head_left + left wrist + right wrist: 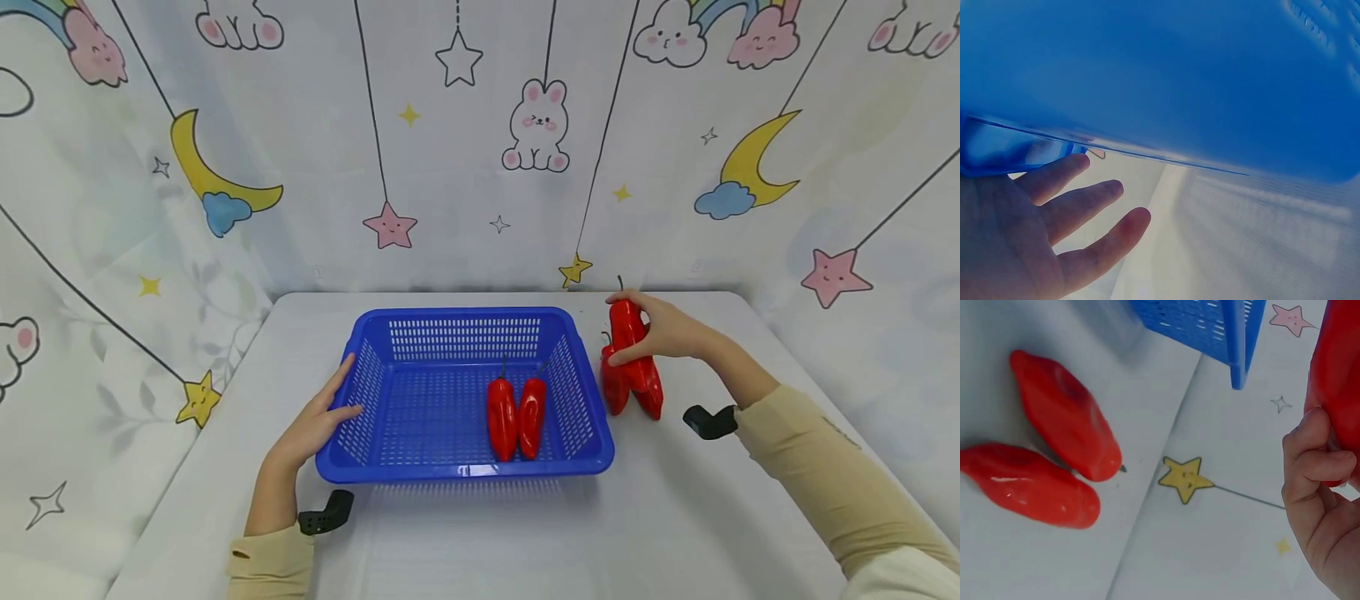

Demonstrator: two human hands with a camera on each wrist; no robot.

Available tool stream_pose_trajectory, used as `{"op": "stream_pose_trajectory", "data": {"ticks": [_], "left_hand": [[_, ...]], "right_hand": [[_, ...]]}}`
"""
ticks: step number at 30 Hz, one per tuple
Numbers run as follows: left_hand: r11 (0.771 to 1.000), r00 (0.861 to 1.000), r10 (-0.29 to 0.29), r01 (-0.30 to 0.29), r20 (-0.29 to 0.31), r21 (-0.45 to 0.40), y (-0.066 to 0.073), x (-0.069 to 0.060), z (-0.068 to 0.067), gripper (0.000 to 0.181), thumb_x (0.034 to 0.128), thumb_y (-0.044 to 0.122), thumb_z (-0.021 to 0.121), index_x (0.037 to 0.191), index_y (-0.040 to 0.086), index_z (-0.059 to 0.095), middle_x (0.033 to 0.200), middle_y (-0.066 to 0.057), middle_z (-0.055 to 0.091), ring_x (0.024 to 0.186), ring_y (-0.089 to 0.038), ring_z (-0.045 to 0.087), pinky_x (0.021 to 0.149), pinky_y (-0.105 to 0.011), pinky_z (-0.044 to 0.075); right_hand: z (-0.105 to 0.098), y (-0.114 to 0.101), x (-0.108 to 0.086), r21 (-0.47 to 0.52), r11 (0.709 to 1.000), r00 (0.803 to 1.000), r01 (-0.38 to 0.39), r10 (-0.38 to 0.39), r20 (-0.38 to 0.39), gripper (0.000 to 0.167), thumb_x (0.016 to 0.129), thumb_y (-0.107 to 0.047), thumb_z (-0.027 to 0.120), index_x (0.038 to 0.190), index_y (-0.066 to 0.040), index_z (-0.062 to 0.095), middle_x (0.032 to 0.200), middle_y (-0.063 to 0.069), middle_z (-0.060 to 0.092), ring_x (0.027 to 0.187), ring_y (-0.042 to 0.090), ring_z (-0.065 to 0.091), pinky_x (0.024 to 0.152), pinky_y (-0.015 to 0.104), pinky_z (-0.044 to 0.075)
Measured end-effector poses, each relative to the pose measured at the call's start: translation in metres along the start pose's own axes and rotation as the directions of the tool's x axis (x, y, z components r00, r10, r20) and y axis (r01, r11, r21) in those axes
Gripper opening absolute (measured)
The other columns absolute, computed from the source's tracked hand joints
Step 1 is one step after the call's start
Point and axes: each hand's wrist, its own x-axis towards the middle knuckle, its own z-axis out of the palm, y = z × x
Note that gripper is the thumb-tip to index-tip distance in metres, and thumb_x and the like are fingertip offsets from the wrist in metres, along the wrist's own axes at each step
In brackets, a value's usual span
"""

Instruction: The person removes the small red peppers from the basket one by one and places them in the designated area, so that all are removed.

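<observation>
A red chili pepper (627, 323) with a dark stem is gripped by my right hand (666, 330), raised above the table to the right of the basket. In the right wrist view the curled fingers (1315, 440) hold this pepper, partly cut off by the frame. Below it lie two more red peppers (1066, 419) on the table. My left hand (311, 429) rests at the left rim of the blue plastic basket (457, 477). In the left wrist view its fingers (1100, 253) reach out nearly straight beside the basket. Two red peppers (502, 418) lie inside on the right.
The basket stands on a white table (465, 546). Behind it hangs a pale cloth (315, 150) printed with stars, moons and rabbits. A black wrist camera (326, 512) is strapped below the left hand, another (708, 422) below the right.
</observation>
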Motion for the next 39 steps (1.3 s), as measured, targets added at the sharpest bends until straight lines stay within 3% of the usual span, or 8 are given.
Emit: {"op": "stream_pose_trajectory", "data": {"ticks": [7, 20, 39], "left_hand": [[1.000, 1.000, -0.003, 0.003, -0.003, -0.004, 0.001, 0.000, 0.000, 0.075, 0.0912, 0.011, 0.048, 0.147, 0.030, 0.002, 0.153, -0.011, -0.003, 0.136, -0.040, -0.001, 0.100, -0.066, 0.006], [1.000, 1.000, 0.001, -0.001, -0.006, -0.005, 0.001, 0.000, 0.001, 0.074, 0.0913, 0.009, 0.047, 0.148, 0.028, 0.003, 0.153, -0.012, -0.002, 0.136, -0.040, -0.002, 0.100, -0.067, 0.005], [1.000, 1.000, -0.012, 0.012, -0.007, -0.004, 0.003, -0.001, 0.001, 0.075, 0.0915, 0.011, 0.047, 0.147, 0.031, 0.002, 0.153, -0.010, -0.003, 0.136, -0.040, -0.001, 0.099, -0.068, 0.006]], "right_hand": [[-0.002, 0.015, -0.005, 0.004, 1.000, 1.000, -0.021, 0.021, -0.019, 0.094, 0.063, -0.038, 0.081, 0.137, -0.011, 0.029, 0.129, 0.025, 0.038, 0.114, 0.045, 0.041, 0.073, 0.048, 0.052], [-0.007, 0.040, -0.019, 0.044, 0.999, 0.999, -0.024, 0.025, -0.030, 0.091, 0.064, -0.029, 0.082, 0.135, -0.007, 0.030, 0.123, 0.026, 0.041, 0.109, 0.046, 0.044, 0.068, 0.044, 0.054], [-0.011, 0.073, -0.025, -0.004, 0.998, 0.996, -0.068, 0.068, -0.054, 0.091, 0.064, -0.026, 0.082, 0.134, -0.003, 0.029, 0.119, 0.027, 0.041, 0.106, 0.046, 0.043, 0.067, 0.044, 0.054]]}}
